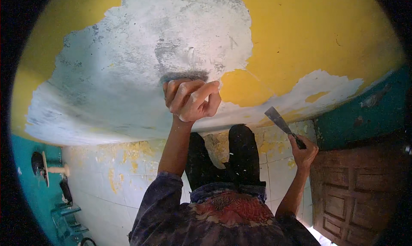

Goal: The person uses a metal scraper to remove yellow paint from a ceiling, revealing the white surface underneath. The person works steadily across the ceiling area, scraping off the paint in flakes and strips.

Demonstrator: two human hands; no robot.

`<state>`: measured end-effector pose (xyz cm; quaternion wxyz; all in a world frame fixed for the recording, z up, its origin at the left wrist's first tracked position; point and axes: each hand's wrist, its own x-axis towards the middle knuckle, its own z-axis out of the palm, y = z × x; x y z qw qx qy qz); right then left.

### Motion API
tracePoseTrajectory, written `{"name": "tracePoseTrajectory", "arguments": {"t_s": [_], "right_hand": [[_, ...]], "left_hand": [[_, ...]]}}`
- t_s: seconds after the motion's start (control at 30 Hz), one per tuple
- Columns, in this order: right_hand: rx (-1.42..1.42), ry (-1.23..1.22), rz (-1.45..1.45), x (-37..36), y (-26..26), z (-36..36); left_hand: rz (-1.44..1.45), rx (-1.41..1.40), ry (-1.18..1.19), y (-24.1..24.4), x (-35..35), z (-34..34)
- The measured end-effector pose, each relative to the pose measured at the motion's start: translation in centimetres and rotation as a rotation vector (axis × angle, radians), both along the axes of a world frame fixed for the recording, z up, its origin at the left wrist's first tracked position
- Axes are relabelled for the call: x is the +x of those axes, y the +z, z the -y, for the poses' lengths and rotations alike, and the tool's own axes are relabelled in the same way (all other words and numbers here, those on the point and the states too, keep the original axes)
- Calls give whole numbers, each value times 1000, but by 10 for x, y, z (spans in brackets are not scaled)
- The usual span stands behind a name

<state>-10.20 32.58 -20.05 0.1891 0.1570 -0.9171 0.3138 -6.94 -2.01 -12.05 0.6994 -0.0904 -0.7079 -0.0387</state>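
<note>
My left hand (pixel 193 99) is against the wall with its fingers curled, beside a dark grey smudge. Whether something is under its fingers is hidden. Around it spreads a large whitish patch of bare wall (pixel 135 43) with ragged edges, bordered by yellow paint (pixel 309 36). My right hand (pixel 305 151) grips the handle of a putty knife (pixel 279 121) at the lower right. The metal blade points up and to the left, near the foot of the wall; contact with the wall cannot be made out.
Yellow paint flakes lie on the tiled floor (pixel 122 181) by my dark-clothed legs (pixel 244 156). A panelled wooden door (pixel 351 188) stands at the right. At the left, by a teal wall (pixel 25 168), are a round-topped stand (pixel 46 169) and a blue-green chair or stool (pixel 66 218).
</note>
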Motion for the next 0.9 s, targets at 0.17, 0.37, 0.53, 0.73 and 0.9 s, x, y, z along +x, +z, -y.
{"name": "tracePoseTrajectory", "arguments": {"t_s": [0.17, 0.37, 0.53, 0.73, 0.9], "right_hand": [[18, -80, -122, -18, 0, 14], [-56, -91, -72, -14, -7, -1], [94, -53, -203, -23, -7, 7], [-66, -51, -142, -11, -12, 1], [-78, -65, -1, -4, -15, -3]], "left_hand": [[-13, 31, -22, -1, -2, -4], [-28, 36, -27, 0, -3, -3], [-17, 32, -11, 4, -2, -6], [13, 28, -17, 1, 0, -4], [-8, 7, -8, -1, -2, -2]]}}
